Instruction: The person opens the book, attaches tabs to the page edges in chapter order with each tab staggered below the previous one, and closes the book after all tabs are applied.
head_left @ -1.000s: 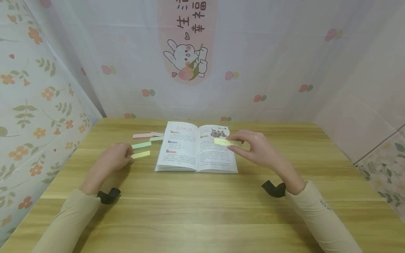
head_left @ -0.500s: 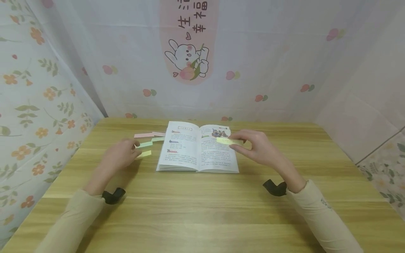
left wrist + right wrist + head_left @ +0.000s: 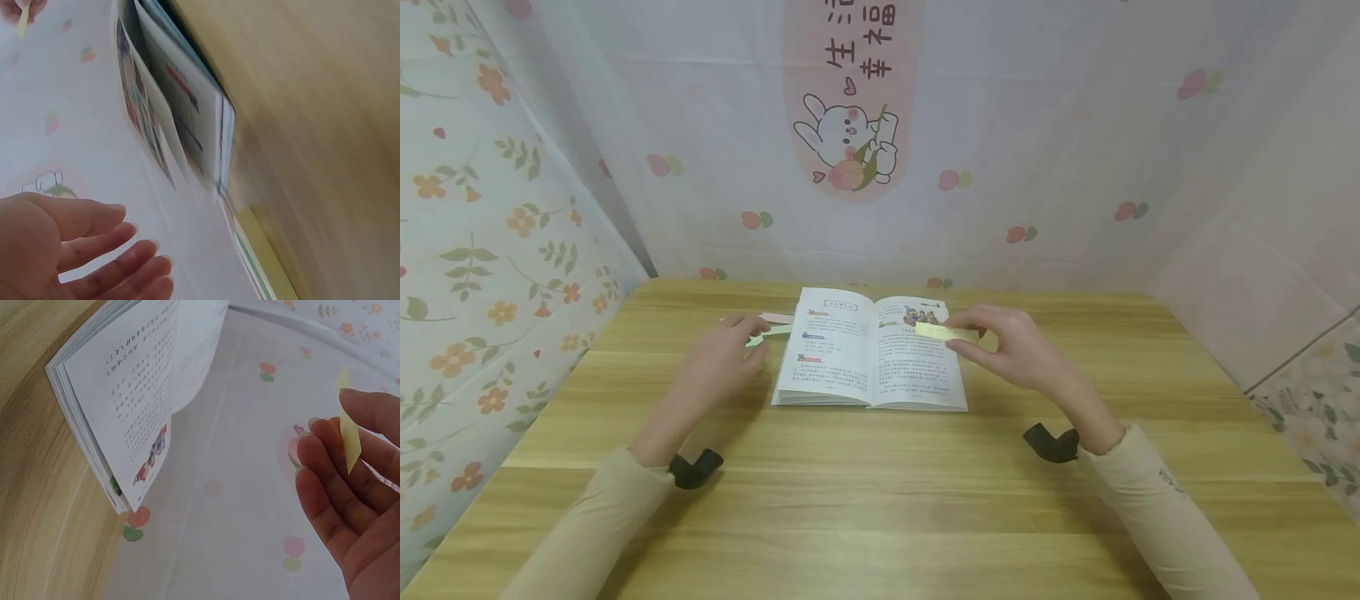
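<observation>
An open book (image 3: pixel 831 354) with printed text and a small colour picture lies on the table. Over its right page, my right hand (image 3: pixel 1011 346) pinches a yellow sticky strip (image 3: pixel 351 440) between thumb and fingers, apart from the paper. My left hand (image 3: pixel 722 354) hovers just left of the book, fingers loosely bent and holding nothing, as the left wrist view shows. Past its fingertips, a pink strip (image 3: pixel 777 317) and a green strip (image 3: pixel 778 330) stick out at the book's left edge. In the left wrist view a yellow strip (image 3: pixel 265 250) shows there too.
The wood-grain table (image 3: pixel 865 500) stretches in front of the book. A white printed curtain (image 3: pixel 1045 150) hangs behind it, and a floral one (image 3: pixel 497 233) at the left. Each wrist carries a black mount, left (image 3: pixel 696 468) and right (image 3: pixel 1051 443).
My left hand has moved right towards the book, now covering part of the strips that showed before. The right hand stays nearly still, with the yellow strip in its pinch.
</observation>
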{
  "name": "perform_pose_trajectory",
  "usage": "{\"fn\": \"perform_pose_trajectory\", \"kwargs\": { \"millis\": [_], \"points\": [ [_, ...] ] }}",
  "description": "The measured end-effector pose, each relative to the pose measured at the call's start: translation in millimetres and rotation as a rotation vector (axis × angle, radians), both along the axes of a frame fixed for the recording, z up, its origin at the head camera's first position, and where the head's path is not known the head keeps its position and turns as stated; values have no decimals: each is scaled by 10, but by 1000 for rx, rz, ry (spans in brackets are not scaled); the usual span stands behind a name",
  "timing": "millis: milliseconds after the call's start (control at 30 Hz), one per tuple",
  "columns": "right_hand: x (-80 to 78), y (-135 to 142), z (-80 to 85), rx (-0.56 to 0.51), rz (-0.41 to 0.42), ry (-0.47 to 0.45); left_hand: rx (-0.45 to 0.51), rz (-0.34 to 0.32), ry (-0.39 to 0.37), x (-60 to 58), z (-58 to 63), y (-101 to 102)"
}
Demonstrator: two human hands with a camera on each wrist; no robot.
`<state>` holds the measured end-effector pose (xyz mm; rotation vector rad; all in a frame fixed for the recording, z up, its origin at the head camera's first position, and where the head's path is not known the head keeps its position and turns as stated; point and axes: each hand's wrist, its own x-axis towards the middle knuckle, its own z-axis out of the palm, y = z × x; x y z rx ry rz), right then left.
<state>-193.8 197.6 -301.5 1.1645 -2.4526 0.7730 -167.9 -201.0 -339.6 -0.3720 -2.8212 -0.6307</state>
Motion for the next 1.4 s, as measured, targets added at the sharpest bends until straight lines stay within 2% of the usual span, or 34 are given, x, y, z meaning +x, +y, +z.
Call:
{"fn": "perform_pose_trajectory", "kwargs": {
  "millis": [300,567,733,1000,1400],
  "points": [
    [-56,5,-12,-6,4,8,22,-73,30,-4,-11,257],
    [-147,-2,-34,-29,-3,4,8,-156,132,0,-66,404],
    [-182,-18,-27,-48,-3,-14,-13,-199,155,-10,-87,504],
    [-216,-5,-50,-30,-37,-68,-43,-260,119,-31,-151,647],
    [-303,-29,-59,-13,-74,-128,-105,-260,1,-43,-126,878]
  ]
}}
